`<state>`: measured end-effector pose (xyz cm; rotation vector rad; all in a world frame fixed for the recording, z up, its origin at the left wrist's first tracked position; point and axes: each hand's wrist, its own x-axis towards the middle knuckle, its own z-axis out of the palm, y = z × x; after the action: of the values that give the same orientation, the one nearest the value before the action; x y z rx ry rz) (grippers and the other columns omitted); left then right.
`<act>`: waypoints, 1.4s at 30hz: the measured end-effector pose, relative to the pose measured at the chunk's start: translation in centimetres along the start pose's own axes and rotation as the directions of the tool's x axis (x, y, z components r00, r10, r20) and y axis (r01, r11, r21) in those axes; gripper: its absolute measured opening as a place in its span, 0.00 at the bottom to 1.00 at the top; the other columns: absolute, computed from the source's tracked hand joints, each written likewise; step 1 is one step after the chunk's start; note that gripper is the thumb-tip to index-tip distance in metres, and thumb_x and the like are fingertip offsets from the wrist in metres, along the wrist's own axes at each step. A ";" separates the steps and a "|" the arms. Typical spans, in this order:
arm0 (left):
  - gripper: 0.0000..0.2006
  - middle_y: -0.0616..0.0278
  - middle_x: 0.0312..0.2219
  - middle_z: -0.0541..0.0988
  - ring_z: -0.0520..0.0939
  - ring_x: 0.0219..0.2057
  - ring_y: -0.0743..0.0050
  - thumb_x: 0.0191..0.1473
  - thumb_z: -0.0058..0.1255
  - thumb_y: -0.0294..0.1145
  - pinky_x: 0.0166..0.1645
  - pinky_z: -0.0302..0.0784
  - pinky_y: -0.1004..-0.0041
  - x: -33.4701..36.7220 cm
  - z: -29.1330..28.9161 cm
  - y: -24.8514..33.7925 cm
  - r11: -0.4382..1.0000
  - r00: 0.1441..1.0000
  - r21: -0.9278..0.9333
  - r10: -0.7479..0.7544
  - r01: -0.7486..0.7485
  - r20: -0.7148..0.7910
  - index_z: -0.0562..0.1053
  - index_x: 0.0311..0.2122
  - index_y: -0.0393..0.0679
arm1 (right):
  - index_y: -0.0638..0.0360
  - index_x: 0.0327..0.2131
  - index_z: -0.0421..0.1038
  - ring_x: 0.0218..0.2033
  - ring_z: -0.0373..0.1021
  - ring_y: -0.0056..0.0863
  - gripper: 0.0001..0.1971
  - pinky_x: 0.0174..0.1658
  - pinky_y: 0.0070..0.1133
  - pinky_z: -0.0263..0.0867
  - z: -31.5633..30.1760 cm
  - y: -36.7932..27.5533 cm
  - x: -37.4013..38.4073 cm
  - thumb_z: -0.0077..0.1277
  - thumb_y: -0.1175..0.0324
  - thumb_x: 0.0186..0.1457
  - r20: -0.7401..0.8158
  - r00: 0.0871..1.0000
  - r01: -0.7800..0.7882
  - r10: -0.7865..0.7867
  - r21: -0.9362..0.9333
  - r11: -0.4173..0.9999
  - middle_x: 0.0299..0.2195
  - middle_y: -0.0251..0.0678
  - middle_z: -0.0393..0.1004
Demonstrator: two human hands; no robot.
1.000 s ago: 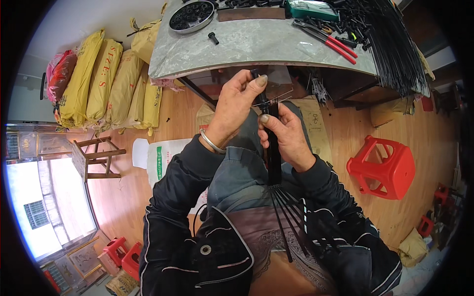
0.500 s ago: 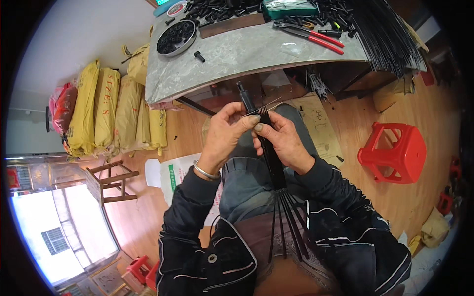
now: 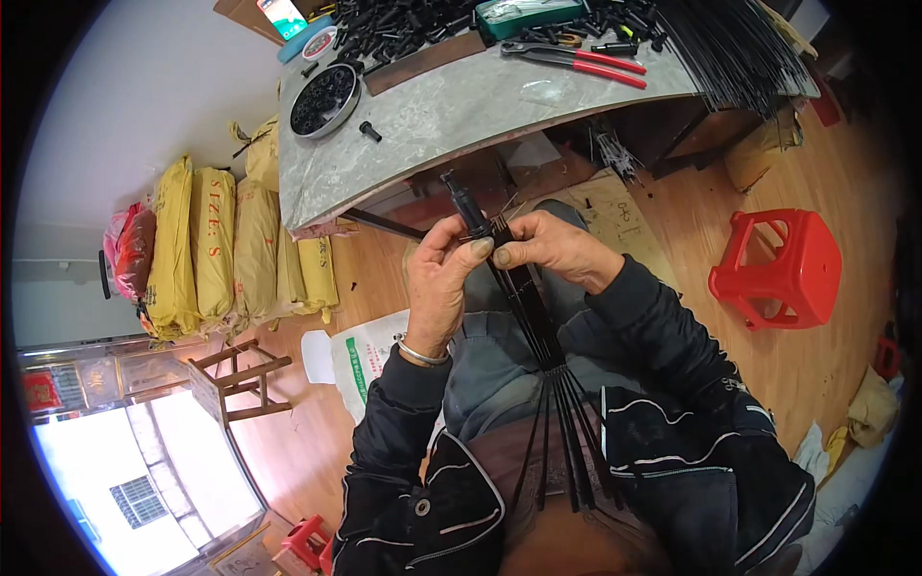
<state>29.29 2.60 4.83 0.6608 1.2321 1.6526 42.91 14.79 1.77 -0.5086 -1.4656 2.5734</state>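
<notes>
Above my lap hangs what looks like a folded umbrella frame, its bundle of thin black ribs (image 3: 540, 331) fanning out toward my body. At its far end sits a black tubular plastic fitting (image 3: 464, 204). My left hand (image 3: 444, 278), wearing a silver bangle on its wrist, pinches this fitting at its base between thumb and fingers. Close beside it, my right hand (image 3: 562, 252) grips the upper ends of the ribs, thumb pressed over them. The thumbs nearly meet. My fingers partly hide the place where ribs and fitting come together.
A grey table (image 3: 432, 115) ahead bears a bowl of small black parts (image 3: 325, 101), red-handled pliers (image 3: 576, 63), black fittings, a green tray (image 3: 531, 17) and long black rods (image 3: 735, 53). A red stool (image 3: 778, 269) stands right; yellow sacks (image 3: 213, 245) and a wooden stool (image 3: 240, 377) are left.
The view has shifted a little. My right hand's fingers have moved up toward the rib ends, and the thin wires sticking out to the right there show less. Both hands keep their hold.
</notes>
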 end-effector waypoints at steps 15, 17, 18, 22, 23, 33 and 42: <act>0.17 0.65 0.41 0.75 0.75 0.40 0.79 0.51 0.58 0.28 0.48 0.70 0.77 1.6 -1.5 -0.8 0.998 0.976 -0.032 -0.040 0.048 0.212 0.73 0.47 0.38 | 0.61 0.39 0.72 0.30 0.71 0.18 0.16 0.34 0.20 0.71 1.5 1.8 -0.2 0.61 0.63 0.51 0.076 0.997 -0.007 -0.032 0.468 0.884 0.29 0.29 0.74; 0.18 0.65 0.46 0.70 0.75 0.40 0.78 0.50 0.59 0.30 0.46 0.72 0.77 2.4 -2.2 0.2 0.980 0.944 0.168 0.044 -0.104 0.328 0.72 0.47 0.38 | 0.62 0.40 0.71 0.31 0.74 0.20 0.12 0.32 0.22 0.75 2.4 1.7 -0.5 0.58 0.69 0.53 0.035 0.995 0.053 -0.089 0.574 0.817 0.29 0.31 0.74; 0.18 0.65 0.46 0.70 0.75 0.40 0.78 0.50 0.59 0.30 0.46 0.72 0.77 2.9 -2.5 0.8 0.979 0.943 0.172 0.044 -0.106 0.331 0.72 0.47 0.38 | 0.62 0.40 0.71 0.31 0.74 0.20 0.12 0.32 0.22 0.75 2.6 1.8 -0.5 0.58 0.69 0.53 0.036 0.995 0.056 -0.094 0.575 0.816 0.29 0.31 0.74; 0.20 0.64 0.46 0.68 0.73 0.42 0.76 0.48 0.60 0.29 0.46 0.71 0.75 3.1 -2.5 2.3 0.894 0.917 0.424 -0.039 -0.145 0.396 0.71 0.47 0.37 | 0.60 0.39 0.71 0.28 0.72 0.20 0.10 0.30 0.19 0.73 2.4 2.3 -0.3 0.56 0.69 0.54 -0.080 0.991 0.132 -0.106 0.548 0.826 0.28 0.33 0.74; 0.20 0.64 0.45 0.69 0.73 0.42 0.74 0.48 0.59 0.29 0.47 0.71 0.74 2.5 -2.0 2.7 0.711 0.935 0.621 0.153 -0.329 0.319 0.71 0.48 0.38 | 0.59 0.37 0.71 0.27 0.72 0.21 0.09 0.29 0.18 0.72 2.1 2.2 -0.4 0.56 0.69 0.54 -0.128 0.985 0.165 -0.113 0.546 0.821 0.28 0.34 0.73; 0.25 0.61 0.34 0.78 0.79 0.34 0.74 0.48 0.56 0.22 0.40 0.74 0.74 -8.1 6.4 2.8 0.960 0.909 0.268 -0.044 -0.075 0.414 0.66 0.54 0.36 | 0.59 0.36 0.71 0.22 0.69 0.18 0.07 0.26 0.15 0.68 2.2 0.7 -0.7 0.56 0.71 0.54 -0.395 0.907 0.317 -0.146 0.411 0.855 0.25 0.31 0.73; 0.15 0.69 0.27 0.75 0.74 0.27 0.86 0.51 0.58 0.25 0.30 0.70 0.84 2.0 5.0 1.9 0.933 0.944 0.287 0.274 -0.216 -0.181 0.74 0.44 0.33 | 0.66 0.45 0.71 0.31 0.69 0.15 0.15 0.33 0.13 0.66 5.2 0.8 1.4 0.55 0.77 0.52 -0.567 0.653 0.619 -0.502 0.018 0.785 0.34 0.29 0.72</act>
<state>31.98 6.45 8.09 0.8426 1.6014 1.8218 39.77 10.58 3.24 -0.5649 -0.9340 1.8408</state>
